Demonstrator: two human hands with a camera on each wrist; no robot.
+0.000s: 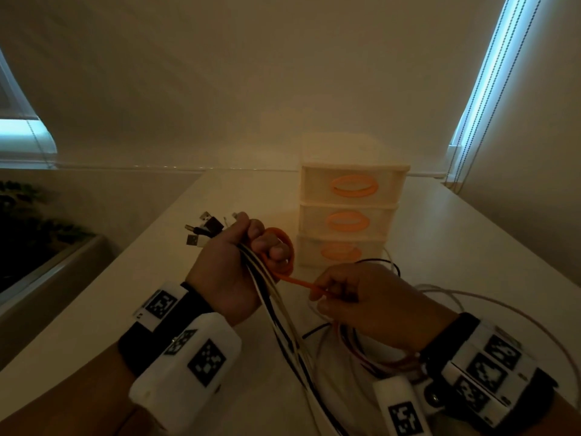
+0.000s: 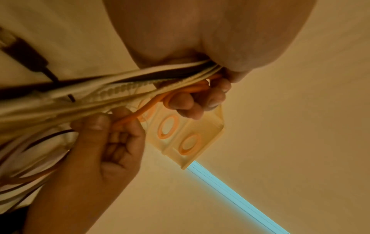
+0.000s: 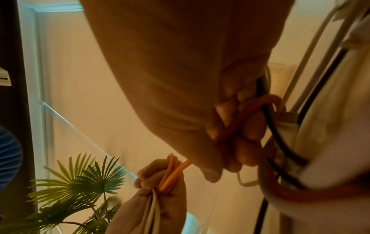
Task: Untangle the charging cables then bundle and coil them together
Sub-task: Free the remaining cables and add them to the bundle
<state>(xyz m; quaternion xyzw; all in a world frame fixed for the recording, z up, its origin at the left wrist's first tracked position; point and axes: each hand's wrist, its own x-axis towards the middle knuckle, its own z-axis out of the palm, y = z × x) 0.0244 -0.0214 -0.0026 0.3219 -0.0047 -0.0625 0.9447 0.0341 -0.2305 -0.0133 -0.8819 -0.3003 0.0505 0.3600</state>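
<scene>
From the head view, the left hand point(image 1: 232, 265) is clenched round a gathered bundle of white and black charging cables point(image 1: 273, 313), plug ends fanning out beyond its knuckles and the long run trailing back toward the person, past the right wrist. A thin orange rubbery cord point(image 1: 290, 280) loops round the left fingers and stretches as a short taut span to the right hand point(image 1: 355, 302), which pinches its free end just beside the left; loose cable loops point(image 1: 471, 303) lie on the pale surface point(image 1: 471, 234) beyond and under the right hand, in front of a cream three-drawer plastic organiser with orange handles point(image 1: 349, 215). The left wrist view shows the bundle's long axis crossing under the left palm, the cord leaving the fingertips point(image 2: 186, 106) toward the right hand's thumb. The right wrist view confirms the pinch, the cord running away toward the left fist. Wrapping likely falls to the right hand, which holds the free end.
</scene>
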